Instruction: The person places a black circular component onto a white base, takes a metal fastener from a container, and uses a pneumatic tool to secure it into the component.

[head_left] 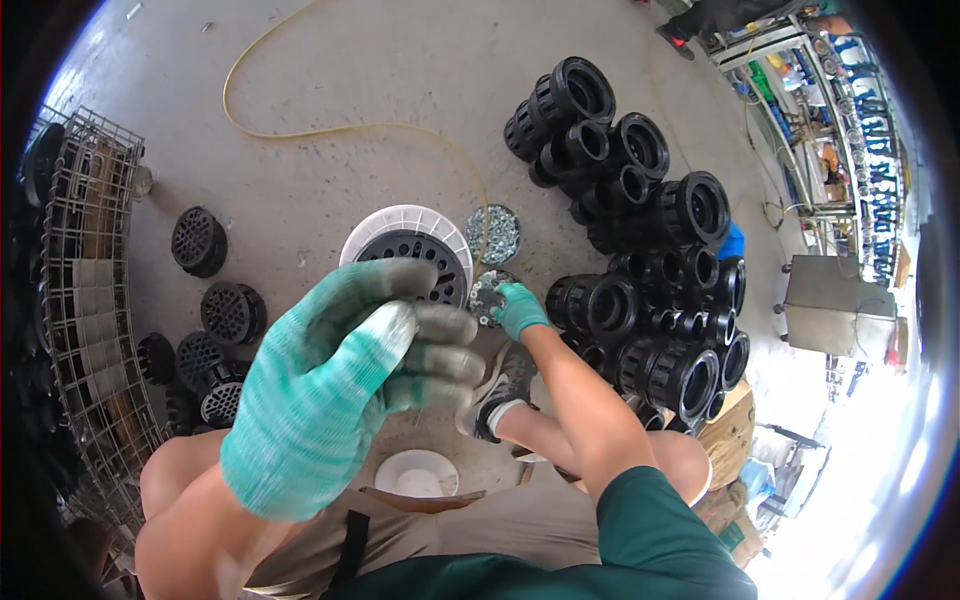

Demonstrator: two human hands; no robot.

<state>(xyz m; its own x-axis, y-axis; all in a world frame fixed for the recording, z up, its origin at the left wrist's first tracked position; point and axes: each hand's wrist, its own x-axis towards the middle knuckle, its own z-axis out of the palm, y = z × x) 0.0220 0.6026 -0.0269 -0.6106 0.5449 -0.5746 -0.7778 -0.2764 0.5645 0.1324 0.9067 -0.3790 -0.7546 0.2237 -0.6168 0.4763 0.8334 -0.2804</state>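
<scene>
My left hand, in a teal glove with grey-coated fingers, is raised close to the camera. Its fingers are loosely bent, the thumb stands apart from them, and I see nothing held. My gloved right hand reaches down into a small round container of metal pieces, its fingers bent together. What the fingertips pinch, if anything, is hidden. Just beyond, a second round container holds small silvery hardware. Partly behind my left hand, a black perforated disc lies on a white round bucket.
Several black ribbed pipe fittings stand clustered at the right. More black perforated discs lie on the left floor beside a wire cage. A yellowish hose crosses the floor. A shelf rack and a grey box are far right.
</scene>
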